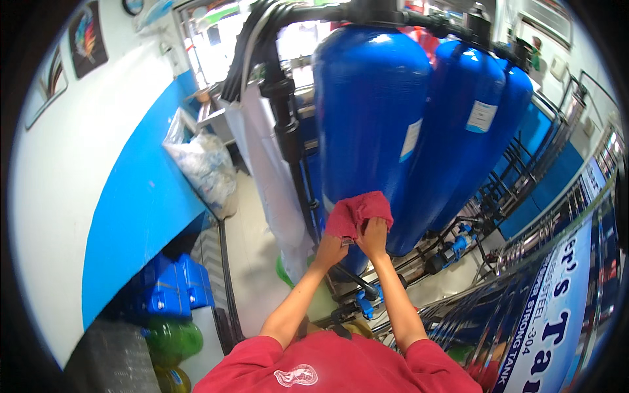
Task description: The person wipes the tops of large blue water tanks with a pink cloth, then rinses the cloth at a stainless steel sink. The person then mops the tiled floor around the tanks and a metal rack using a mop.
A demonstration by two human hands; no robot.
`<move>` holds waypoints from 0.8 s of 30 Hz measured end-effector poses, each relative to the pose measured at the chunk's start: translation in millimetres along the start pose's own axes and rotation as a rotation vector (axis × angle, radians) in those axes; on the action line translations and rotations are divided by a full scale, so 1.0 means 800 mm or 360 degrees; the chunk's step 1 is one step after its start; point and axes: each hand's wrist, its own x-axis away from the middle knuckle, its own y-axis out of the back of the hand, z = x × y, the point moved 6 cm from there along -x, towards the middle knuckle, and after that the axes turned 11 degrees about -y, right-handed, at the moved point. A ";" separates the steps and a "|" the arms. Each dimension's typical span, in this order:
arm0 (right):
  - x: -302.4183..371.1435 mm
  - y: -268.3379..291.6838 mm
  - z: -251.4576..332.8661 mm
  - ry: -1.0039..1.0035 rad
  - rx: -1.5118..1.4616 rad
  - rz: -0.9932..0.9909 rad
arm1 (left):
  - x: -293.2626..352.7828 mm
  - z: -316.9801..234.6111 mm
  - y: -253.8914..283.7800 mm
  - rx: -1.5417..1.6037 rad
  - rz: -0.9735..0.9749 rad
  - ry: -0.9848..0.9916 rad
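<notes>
In front of me both hands hold a red cloth (358, 211), bunched up and folded over on itself. My left hand (333, 250) is closed on its lower left edge, and my right hand (373, 237) grips the lower right part. Some of the fingers are hidden by the fabric. Just behind the cloth stands a tall, glossy blue tank (367, 98) with a white label on its side; whether the cloth touches it I cannot tell. Two more blue tanks, a middle one (458, 111) and a farther one (517, 92), stand to its right.
Black pipes (282, 111) and a long white wrapped sheet (268, 164) stand left of the front tank. Blue-and-black pumps (452, 249) sit low among piping. A shiny steel tank (472, 327) fills the lower right. A stuffed plastic bag (203, 164) and blue containers (177, 285) are at left.
</notes>
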 end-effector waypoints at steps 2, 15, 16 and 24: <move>0.001 0.013 0.027 0.0134 -0.0124 -0.0068 | 0.022 -0.021 0.015 0.0136 -0.0062 0.0118; 0.043 -0.030 0.300 0.0832 -0.1024 0.0564 | 0.246 0.022 0.247 0.0204 -0.0885 0.0515; 0.045 -0.056 0.310 0.0795 -0.1047 0.0592 | 0.257 0.050 0.266 0.0588 -0.1107 0.0579; 0.083 -0.342 0.387 -0.0691 -0.1532 0.1809 | 0.265 0.183 0.497 0.0618 -0.1729 0.0295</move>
